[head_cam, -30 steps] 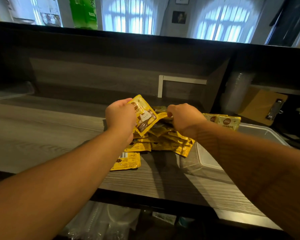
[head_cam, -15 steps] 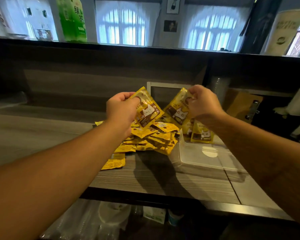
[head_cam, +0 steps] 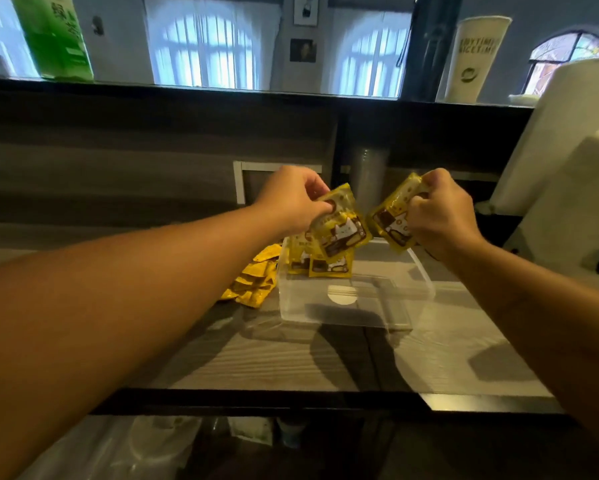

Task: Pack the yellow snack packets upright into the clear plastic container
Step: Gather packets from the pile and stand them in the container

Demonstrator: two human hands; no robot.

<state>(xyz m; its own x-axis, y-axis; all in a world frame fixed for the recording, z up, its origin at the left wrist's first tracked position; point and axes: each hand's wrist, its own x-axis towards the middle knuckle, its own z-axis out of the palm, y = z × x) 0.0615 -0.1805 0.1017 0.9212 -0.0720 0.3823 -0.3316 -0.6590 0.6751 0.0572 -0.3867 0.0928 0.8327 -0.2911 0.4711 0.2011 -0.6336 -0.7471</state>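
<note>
A green bottle (head_cam: 53, 36) was seen at the far left on the dark upper ledge (head_cam: 221, 93), with arched, curtained windows behind it. Below, on the grey wooden counter (head_cam: 256, 358), a loose pile of yellow packets (head_cam: 254, 280) was found lying flat, just left of the clear plastic container (head_cam: 353, 306) and partly hidden by the left forearm. The left hand (head_cam: 289, 202) was held above the container's far left corner, its thumb and fingers pinched on the top edge of a yellow snack packet (head_cam: 341, 225), which was hung tilted over the opening. Beneath that packet, several packets (head_cam: 320, 259) were stood upright inside the container against its far left wall; the exact count could not be made out. The rest of the container's floor was bare, with a round label visible through it. Further right, a second packet (head_cam: 393, 216) was gripped in the right hand (head_cam: 441, 216), the fingers curled tightly round its upper right part, and it was held tilted above the container's far right side. The two held packets were near each other but apart. At the far right, a tall white cup (head_cam: 474, 57) was stood on the ledge, beside a bulky white appliance (head_cam: 568, 174).
</note>
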